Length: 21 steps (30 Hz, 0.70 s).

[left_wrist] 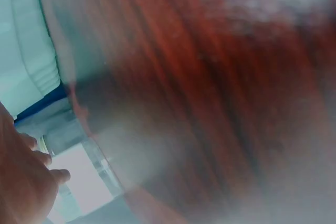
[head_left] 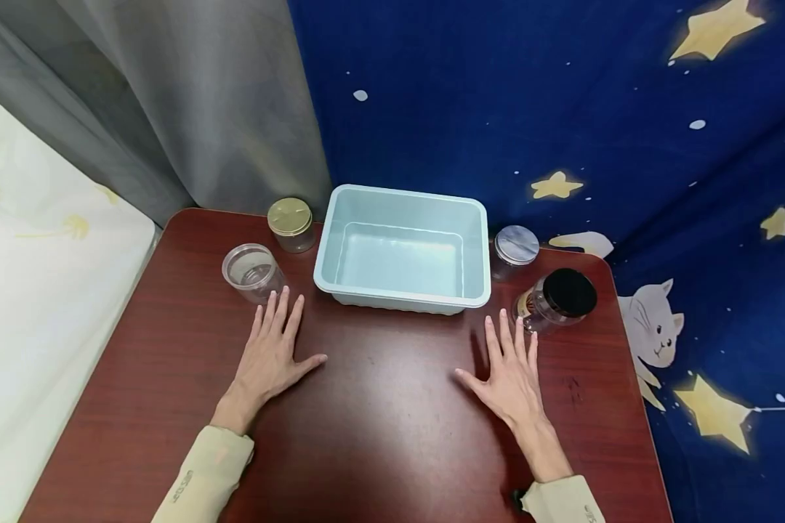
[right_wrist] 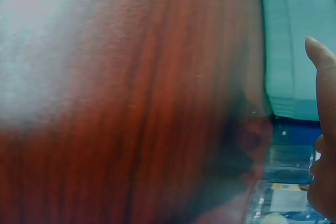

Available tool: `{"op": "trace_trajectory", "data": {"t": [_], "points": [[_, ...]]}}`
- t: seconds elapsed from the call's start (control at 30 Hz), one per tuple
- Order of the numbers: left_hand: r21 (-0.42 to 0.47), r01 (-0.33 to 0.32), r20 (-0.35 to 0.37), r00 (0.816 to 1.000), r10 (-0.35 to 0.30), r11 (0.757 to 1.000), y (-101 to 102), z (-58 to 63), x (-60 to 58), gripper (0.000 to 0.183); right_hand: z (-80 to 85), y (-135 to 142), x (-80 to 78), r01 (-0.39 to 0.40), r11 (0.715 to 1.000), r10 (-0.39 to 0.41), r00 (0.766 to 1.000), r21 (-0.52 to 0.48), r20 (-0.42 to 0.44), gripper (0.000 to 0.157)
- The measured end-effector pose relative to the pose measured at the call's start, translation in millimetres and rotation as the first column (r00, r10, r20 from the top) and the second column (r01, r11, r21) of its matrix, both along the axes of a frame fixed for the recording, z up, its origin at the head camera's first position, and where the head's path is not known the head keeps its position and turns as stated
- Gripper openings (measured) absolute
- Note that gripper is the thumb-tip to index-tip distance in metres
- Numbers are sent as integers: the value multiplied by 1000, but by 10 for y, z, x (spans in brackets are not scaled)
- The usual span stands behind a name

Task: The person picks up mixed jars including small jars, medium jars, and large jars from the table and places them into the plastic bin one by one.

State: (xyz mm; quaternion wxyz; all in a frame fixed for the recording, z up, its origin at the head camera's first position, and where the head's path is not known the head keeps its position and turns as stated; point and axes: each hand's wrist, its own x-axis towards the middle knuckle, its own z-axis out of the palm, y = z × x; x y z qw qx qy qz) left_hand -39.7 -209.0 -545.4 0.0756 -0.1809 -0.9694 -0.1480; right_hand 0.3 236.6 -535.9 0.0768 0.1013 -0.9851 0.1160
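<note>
My left hand (head_left: 268,359) is spread with straight fingers, its fingertips just in front of a clear jar without a lid (head_left: 254,274). Whether they touch the jar I cannot tell. On the other side my right hand (head_left: 512,378) is also spread, its fingertips close to a clear jar with a black lid (head_left: 568,294). Neither hand holds anything. Between and beyond the hands stands a pale blue plastic basin (head_left: 402,290), with nothing in it. The left wrist view shows part of the left hand (left_wrist: 23,177) beside the basin's side (left_wrist: 31,40); the right wrist view shows the right hand (right_wrist: 325,103).
A jar with a gold lid (head_left: 291,221) stands left of the basin, and one with a silver lid (head_left: 517,245) to its right. All stand on a dark red wooden table (head_left: 373,407). Behind hang a grey curtain (head_left: 235,94) and a blue star-patterned cloth (head_left: 471,94).
</note>
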Motion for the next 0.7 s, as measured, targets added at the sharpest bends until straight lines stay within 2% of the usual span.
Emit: {"op": "trace_trajectory", "data": {"t": [0.27,0.47,0.7], "points": [[64,-3,15,1000,2,998,37,46,-71,121,152,6,-37,-9,1000,9,1000,3,-24,111],[83,-7,42,999,4,996,62,75,-108,123,162,6,-53,-17,1000,17,999,-15,-34,110],[114,-12,29,1000,9,993,96,73,-133,123,179,8,-72,-24,999,23,997,-21,-75,107]]}}
